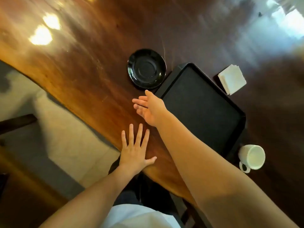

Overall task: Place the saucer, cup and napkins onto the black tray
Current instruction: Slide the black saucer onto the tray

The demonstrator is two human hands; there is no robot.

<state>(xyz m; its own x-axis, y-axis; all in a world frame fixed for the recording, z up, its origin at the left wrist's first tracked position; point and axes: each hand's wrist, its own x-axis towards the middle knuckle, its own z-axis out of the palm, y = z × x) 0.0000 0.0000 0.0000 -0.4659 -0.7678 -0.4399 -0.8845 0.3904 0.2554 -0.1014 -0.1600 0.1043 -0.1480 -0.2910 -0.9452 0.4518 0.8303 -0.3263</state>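
A glossy black saucer (146, 68) lies on the wooden table, just left of the black tray's (202, 106) far corner. The tray holds nothing. A small stack of white napkins (232, 79) rests beyond the tray's right edge. A white cup (252, 157) with its handle toward me stands off the tray's near corner. My right hand (148, 106) hovers open, fingers apart, a short way below the saucer and beside the tray's left edge, holding nothing. My left hand (135, 149) lies flat, fingers spread, on the table near its front edge.
The polished wooden table (85, 66) has a curved front edge running from upper left to lower middle. Tiled floor (54, 132) and a dark chair part show to the left. Bright light glares on the tabletop at upper left and upper right.
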